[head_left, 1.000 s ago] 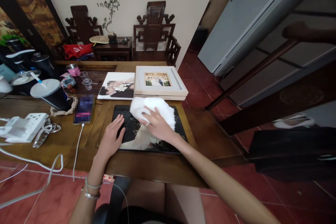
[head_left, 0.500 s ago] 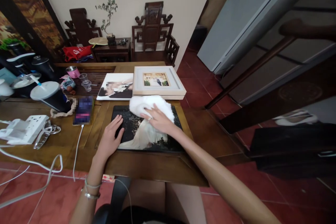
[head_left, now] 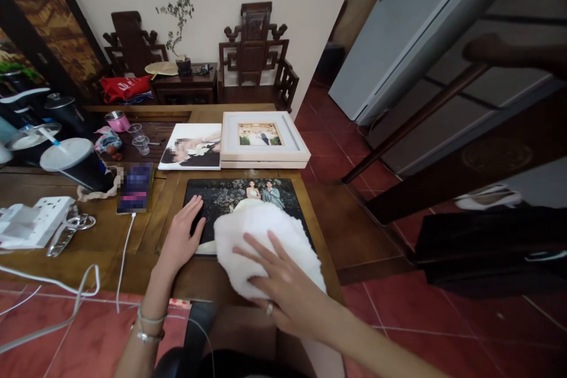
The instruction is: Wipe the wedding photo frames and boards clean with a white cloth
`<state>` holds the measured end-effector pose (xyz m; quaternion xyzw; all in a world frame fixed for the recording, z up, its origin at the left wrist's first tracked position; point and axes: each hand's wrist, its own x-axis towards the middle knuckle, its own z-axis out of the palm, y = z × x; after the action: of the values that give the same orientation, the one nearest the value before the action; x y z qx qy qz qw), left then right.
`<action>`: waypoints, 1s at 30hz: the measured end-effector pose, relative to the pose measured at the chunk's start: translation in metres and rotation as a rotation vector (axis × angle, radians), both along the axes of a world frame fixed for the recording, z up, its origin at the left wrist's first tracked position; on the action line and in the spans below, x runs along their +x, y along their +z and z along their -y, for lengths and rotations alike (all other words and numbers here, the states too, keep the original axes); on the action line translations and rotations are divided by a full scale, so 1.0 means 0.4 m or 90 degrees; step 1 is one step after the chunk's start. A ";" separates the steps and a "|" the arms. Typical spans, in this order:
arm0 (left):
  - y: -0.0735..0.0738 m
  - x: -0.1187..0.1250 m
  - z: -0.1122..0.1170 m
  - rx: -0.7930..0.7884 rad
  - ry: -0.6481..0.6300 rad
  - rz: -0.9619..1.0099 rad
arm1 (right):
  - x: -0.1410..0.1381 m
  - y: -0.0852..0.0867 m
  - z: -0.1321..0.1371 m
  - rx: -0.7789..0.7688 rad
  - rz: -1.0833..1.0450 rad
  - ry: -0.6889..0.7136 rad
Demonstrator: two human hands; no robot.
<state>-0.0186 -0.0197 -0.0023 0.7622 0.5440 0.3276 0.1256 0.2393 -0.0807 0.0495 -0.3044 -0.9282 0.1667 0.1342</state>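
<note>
A fluffy white cloth (head_left: 261, 227) covers the lower right part of a dark photo panel (head_left: 225, 195) and reaches over the table's near edge. My right hand (head_left: 283, 277), with a ring on one finger, has hold of the cloth, its fingers spread across the top; the thumb's grip is partly hidden. On the panel's left edge rests my left hand (head_left: 183, 236), flat, fingers stretched out. The panel lies face up and shows a couple, the one at left in a long white dress. Its lower right corner is hidden under the cloth.
Behind the panel lie a white photo canvas (head_left: 175, 136) and a pale picture frame (head_left: 292, 139) on top of another. At left are a phone (head_left: 135, 188) on a cable, a lidded cup (head_left: 77, 162), a power strip (head_left: 55, 215) and keys (head_left: 71, 230).
My right hand has drawn the cloth from the panel's upper edge down toward me, over the near table edge. The couple's upper part is now uncovered. My left hand stays on the panel.
</note>
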 end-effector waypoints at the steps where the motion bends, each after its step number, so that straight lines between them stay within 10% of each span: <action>1: -0.001 -0.001 0.000 -0.001 -0.001 -0.001 | -0.006 0.004 -0.004 -0.005 0.002 0.007; 12: 0.002 -0.001 -0.005 0.001 -0.004 0.002 | -0.083 -0.018 -0.296 0.035 0.035 -0.141; 23: 0.004 0.000 -0.001 -0.015 -0.009 0.000 | -0.038 -0.029 -0.012 -0.015 0.012 0.039; 30: -0.003 -0.001 -0.004 -0.004 -0.007 0.012 | 0.017 0.017 -0.143 -0.031 -0.008 -0.014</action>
<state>-0.0190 -0.0182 -0.0037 0.7616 0.5397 0.3323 0.1348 0.2460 -0.0236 0.0564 -0.3164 -0.9197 0.1896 0.1344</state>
